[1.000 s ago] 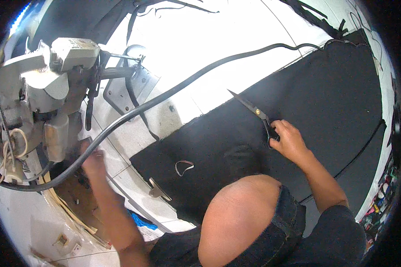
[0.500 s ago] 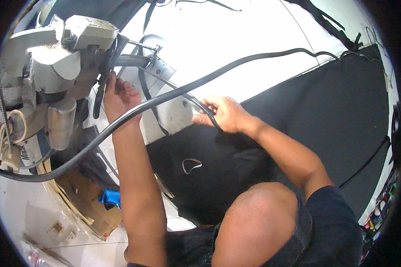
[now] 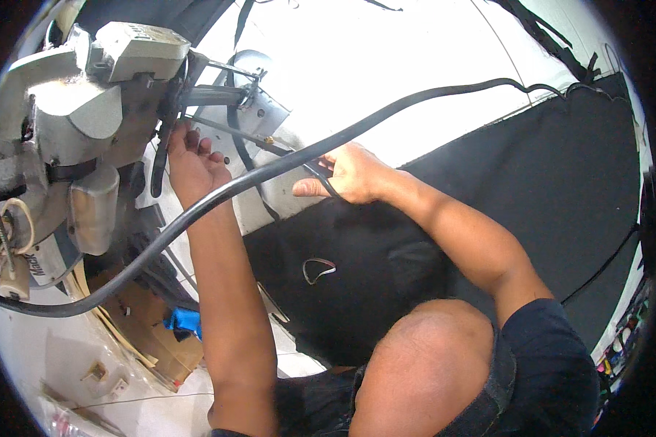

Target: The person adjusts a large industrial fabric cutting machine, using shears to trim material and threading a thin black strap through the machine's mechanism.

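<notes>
At the left stands a grey metal machine head (image 3: 87, 124) with rounded housings. My left hand (image 3: 197, 160) is up beside its lower edge, fingers curled, next to a black strip (image 3: 160, 164); anything between the fingertips is hidden. My right hand (image 3: 353, 175) grips what look like long scissors (image 3: 251, 135) by dark handles, its thumb sticking out to the left. The thin metal blades point up and left, toward the machine and the fingers of my left hand. A thick black cable (image 3: 386, 109) arches across in front of both arms and hides part of the scissors.
Black cloth (image 3: 547, 175) covers the right side. On it lies a small pale loop (image 3: 319, 271). Behind the scissors is a metal bracket (image 3: 262, 109) on a white surface. A brown cardboard box (image 3: 142, 320) and a blue item (image 3: 184, 322) are at lower left.
My right hand has moved left and slightly up with the scissors, closer to the machine. The left-hand fingers have shifted slightly. The whole view has moved a little.
</notes>
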Demonstrator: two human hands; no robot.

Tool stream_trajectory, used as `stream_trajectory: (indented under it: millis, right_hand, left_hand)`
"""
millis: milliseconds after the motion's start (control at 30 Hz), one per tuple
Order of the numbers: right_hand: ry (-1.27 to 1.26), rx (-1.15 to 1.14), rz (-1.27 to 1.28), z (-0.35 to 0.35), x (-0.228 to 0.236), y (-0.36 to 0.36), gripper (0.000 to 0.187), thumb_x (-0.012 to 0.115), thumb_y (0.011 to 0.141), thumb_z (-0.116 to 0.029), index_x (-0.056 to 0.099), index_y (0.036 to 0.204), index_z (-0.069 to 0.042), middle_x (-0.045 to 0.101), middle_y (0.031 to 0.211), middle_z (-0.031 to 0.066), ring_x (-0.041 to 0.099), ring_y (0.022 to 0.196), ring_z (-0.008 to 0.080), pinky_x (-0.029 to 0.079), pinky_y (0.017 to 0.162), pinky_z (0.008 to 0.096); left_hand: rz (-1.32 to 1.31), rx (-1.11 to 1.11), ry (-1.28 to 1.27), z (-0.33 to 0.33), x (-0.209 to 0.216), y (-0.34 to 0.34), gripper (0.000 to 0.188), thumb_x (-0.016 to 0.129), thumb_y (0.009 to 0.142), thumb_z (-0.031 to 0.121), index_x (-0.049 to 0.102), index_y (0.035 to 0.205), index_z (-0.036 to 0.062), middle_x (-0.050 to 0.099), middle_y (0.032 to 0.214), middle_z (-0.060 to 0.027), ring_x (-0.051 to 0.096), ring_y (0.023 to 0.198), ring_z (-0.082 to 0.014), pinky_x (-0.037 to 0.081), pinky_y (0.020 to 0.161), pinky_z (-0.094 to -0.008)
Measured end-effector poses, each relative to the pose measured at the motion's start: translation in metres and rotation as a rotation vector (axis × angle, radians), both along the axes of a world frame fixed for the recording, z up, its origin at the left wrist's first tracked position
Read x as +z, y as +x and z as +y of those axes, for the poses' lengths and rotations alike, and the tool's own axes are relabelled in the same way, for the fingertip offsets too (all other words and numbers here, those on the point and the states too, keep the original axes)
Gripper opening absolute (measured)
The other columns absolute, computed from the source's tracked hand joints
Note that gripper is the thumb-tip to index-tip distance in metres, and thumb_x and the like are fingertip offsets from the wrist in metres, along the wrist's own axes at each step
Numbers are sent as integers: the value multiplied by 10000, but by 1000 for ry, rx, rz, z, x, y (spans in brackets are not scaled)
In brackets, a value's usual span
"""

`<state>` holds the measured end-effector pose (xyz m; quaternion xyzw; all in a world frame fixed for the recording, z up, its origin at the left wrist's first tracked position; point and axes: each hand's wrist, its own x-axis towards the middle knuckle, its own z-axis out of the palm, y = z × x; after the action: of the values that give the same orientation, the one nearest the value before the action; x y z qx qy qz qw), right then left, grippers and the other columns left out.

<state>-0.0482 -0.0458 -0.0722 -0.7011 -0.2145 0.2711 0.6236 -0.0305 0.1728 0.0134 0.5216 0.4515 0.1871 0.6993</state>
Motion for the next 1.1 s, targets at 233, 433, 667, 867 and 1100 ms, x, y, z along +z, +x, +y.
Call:
stream_trajectory:
  millis: [233,433,667,867,1100]
  right_hand:
    - [-64,3,-45,-1,12,9,648,737,697,-628,511,669,-21,440,562,90,477,551,226,381,532,377]
    - [-136,18,-120,-5,20,17,556,747,721,-562,572,742,-35,464,571,98,466,557,242,377,537,379]
    - [-109,-7,-248,-9,10,14,496,725,765,-520,609,811,-40,554,641,140,550,619,317,419,573,407]
    - [-258,-40,-342,-28,17,-5,520,706,757,-548,597,866,-52,619,713,166,622,700,372,475,614,442]
    - [-561,-120,-343,-106,37,-22,480,769,709,-476,624,897,-60,628,716,115,636,675,315,493,601,393]
  left_hand:
    - [40,29,22,-5,6,2,138,633,866,277,605,958,179,491,820,52,430,676,-89,300,605,-269]
    - [31,4,41,-1,3,1,159,623,862,273,614,984,171,498,884,46,428,744,-92,299,655,-283]
    - [-7,15,-5,6,-11,-10,140,619,855,235,617,956,138,499,826,34,438,717,-93,312,654,-282]
    - [63,-110,439,38,-30,-42,201,636,853,207,649,936,25,587,840,-38,515,755,-136,409,693,-292]
    - [-7,-158,1073,114,-38,-74,198,611,881,134,643,944,-50,632,930,-106,561,885,-180,427,805,-312]
